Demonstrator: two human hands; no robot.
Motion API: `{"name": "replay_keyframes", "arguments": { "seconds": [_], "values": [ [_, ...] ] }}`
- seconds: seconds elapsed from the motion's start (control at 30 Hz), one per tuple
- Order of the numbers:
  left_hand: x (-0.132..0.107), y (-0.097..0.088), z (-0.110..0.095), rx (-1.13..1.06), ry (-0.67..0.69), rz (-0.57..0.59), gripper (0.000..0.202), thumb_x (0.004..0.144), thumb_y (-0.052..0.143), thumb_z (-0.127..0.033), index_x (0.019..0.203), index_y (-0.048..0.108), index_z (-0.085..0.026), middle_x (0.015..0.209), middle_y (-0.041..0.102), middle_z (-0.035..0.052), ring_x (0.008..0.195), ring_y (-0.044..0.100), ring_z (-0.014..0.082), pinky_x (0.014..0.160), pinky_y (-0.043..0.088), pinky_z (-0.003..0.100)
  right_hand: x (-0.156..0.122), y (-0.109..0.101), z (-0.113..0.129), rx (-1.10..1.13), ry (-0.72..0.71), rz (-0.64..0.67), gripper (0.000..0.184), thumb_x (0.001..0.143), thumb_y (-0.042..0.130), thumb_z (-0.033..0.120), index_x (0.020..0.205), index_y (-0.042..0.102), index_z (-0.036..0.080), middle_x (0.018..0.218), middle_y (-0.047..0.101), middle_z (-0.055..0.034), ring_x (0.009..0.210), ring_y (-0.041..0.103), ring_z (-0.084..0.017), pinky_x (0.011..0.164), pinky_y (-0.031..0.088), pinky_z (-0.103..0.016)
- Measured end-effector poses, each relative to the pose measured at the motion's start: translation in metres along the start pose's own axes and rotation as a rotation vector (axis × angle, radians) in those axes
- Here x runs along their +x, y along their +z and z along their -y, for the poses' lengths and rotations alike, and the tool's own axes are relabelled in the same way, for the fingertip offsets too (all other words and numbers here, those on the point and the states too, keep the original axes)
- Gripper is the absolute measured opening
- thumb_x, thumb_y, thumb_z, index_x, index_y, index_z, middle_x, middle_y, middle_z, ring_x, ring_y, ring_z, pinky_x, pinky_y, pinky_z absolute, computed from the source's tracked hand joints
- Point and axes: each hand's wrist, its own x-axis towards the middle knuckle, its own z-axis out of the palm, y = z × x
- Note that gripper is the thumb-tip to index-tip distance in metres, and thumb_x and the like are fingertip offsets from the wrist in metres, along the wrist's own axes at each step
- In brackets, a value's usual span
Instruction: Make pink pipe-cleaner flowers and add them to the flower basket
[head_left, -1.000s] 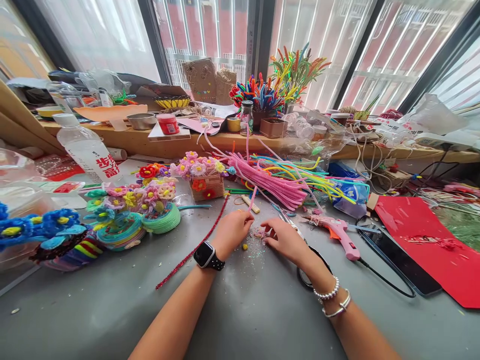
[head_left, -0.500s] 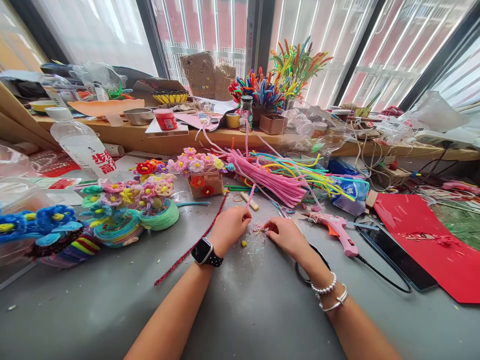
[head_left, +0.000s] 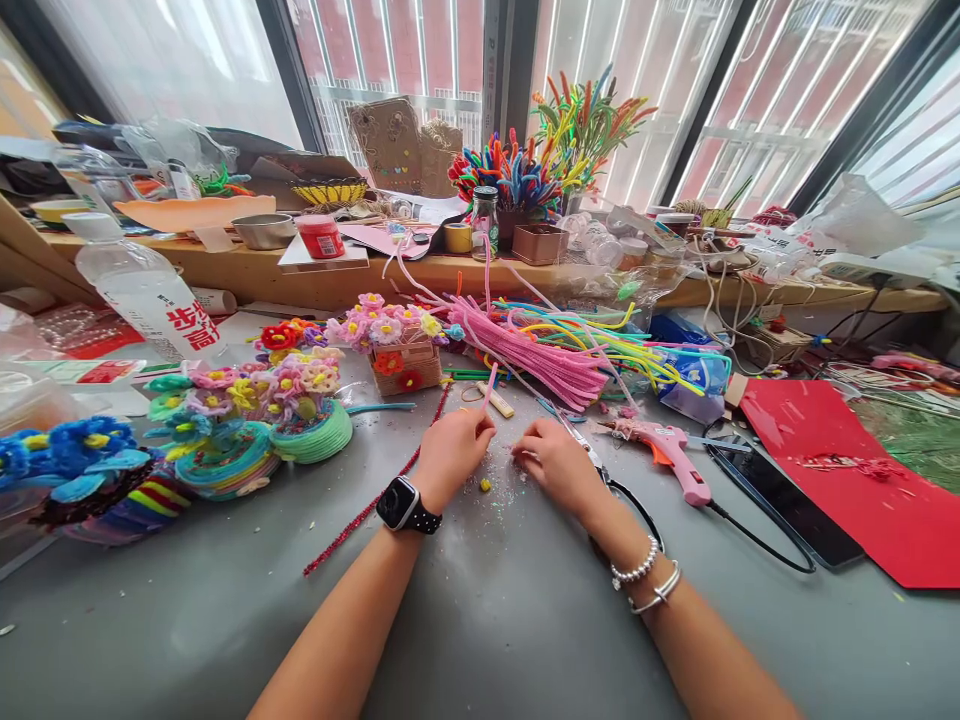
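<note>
My left hand (head_left: 454, 450) is closed in a pinch on a pink pipe cleaner (head_left: 492, 380), whose end sticks up above the fingers. To its right, my right hand (head_left: 555, 465) is low over the grey table with its fingers curled together; whatever is between the fingertips is hidden. A small yellow ball (head_left: 485, 485) lies between the hands among glittery crumbs (head_left: 501, 515). Partly behind my right hand and forearm is a metal tool with black handles (head_left: 637, 508). A red tinsel stem (head_left: 352, 523) runs along the table left of my left hand.
A bundle of pink pipe cleaners (head_left: 532, 355) lies ahead. At right are a pink glue gun (head_left: 679, 460), a dark phone (head_left: 787, 510) and red sheet (head_left: 885, 480). Pipe-cleaner flower pots (head_left: 225, 455), a flower basket (head_left: 405, 370) and a bottle (head_left: 150, 300) stand left.
My right hand has shifted slightly left and its fingers have drawn closer together, covering the pink bits by its fingertips. My left hand keeps its pinch on the pipe cleaner. The view has shifted slightly.
</note>
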Motion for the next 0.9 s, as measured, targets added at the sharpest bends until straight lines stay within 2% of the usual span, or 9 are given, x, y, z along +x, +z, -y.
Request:
{"name": "replay_keyframes", "arguments": {
  "seconds": [0.13, 0.23, 0.37, 0.5, 0.6, 0.73, 0.9],
  "values": [
    [0.001, 0.001, 0.001, -0.005, 0.002, 0.002, 0.018, 0.078, 0.044, -0.027, 0.078, 0.061, -0.02, 0.081, 0.064, 0.0022, 0.073, 0.057, 0.015, 0.061, 0.039, 0.023, 0.0, -0.003, -0.013, 0.09, 0.049, -0.068, 0.024, 0.077, 0.049, 0.009, 0.094, 0.063, 0.017, 0.09, 0.058, -0.0061, 0.087, 0.052, -0.016, 0.081, 0.041, -0.028],
    [0.001, 0.001, 0.001, -0.01, 0.002, 0.003, 0.019, 0.079, 0.043, -0.027, 0.079, 0.061, -0.02, 0.083, 0.065, 0.0025, 0.074, 0.058, 0.0154, 0.062, 0.039, 0.024, 0.002, 0.0, -0.014, 0.083, 0.02, -0.003, 0.025, 0.077, 0.047, 0.008, 0.093, 0.064, 0.017, 0.091, 0.059, -0.0068, 0.087, 0.053, -0.016, 0.081, 0.041, -0.028],
    [0.002, 0.001, 0.001, -0.001, -0.011, 0.005, 0.02, 0.079, 0.042, -0.027, 0.079, 0.061, -0.02, 0.084, 0.065, 0.0028, 0.075, 0.058, 0.0165, 0.06, 0.039, 0.025, -0.001, -0.002, -0.008, 0.1, -0.006, 0.095, 0.024, 0.075, 0.047, 0.004, 0.079, 0.066, 0.017, 0.086, 0.06, -0.0053, 0.08, 0.055, -0.015, 0.075, 0.043, -0.027],
    [0.002, 0.0, 0.001, 0.013, -0.021, 0.001, 0.02, 0.079, 0.042, -0.027, 0.079, 0.061, -0.02, 0.083, 0.065, 0.0029, 0.074, 0.058, 0.0162, 0.059, 0.038, 0.024, -0.008, -0.014, -0.008, 0.144, -0.007, 0.119, 0.023, 0.075, 0.047, 0.005, 0.085, 0.064, 0.017, 0.089, 0.06, -0.0056, 0.08, 0.056, -0.014, 0.075, 0.043, -0.027],
    [0.002, 0.001, 0.002, 0.008, -0.016, 0.001, 0.02, 0.079, 0.042, -0.027, 0.079, 0.061, -0.02, 0.082, 0.064, 0.0024, 0.074, 0.057, 0.0153, 0.06, 0.038, 0.023, -0.012, -0.02, -0.013, 0.2, 0.021, 0.127, 0.023, 0.073, 0.053, 0.01, 0.094, 0.06, 0.016, 0.091, 0.059, -0.0062, 0.078, 0.057, -0.014, 0.073, 0.045, -0.027],
    [0.001, 0.001, 0.003, 0.021, -0.01, -0.007, 0.02, 0.079, 0.042, -0.027, 0.078, 0.06, -0.02, 0.082, 0.064, 0.0025, 0.073, 0.057, 0.0154, 0.059, 0.037, 0.024, -0.01, -0.017, -0.014, 0.205, 0.011, 0.167, 0.037, 0.065, 0.063, 0.014, 0.101, 0.056, 0.016, 0.094, 0.057, -0.0066, 0.078, 0.057, -0.014, 0.074, 0.045, -0.029],
    [0.001, 0.0, 0.002, 0.025, -0.003, -0.027, 0.019, 0.079, 0.042, -0.027, 0.078, 0.06, -0.02, 0.081, 0.064, 0.0022, 0.073, 0.057, 0.0156, 0.058, 0.037, 0.023, 0.0, -0.005, -0.002, 0.151, 0.007, 0.126, 0.012, 0.073, 0.056, 0.013, 0.083, 0.062, 0.014, 0.079, 0.059, -0.005, 0.069, 0.057, -0.013, 0.068, 0.045, -0.026]
  ]
}}
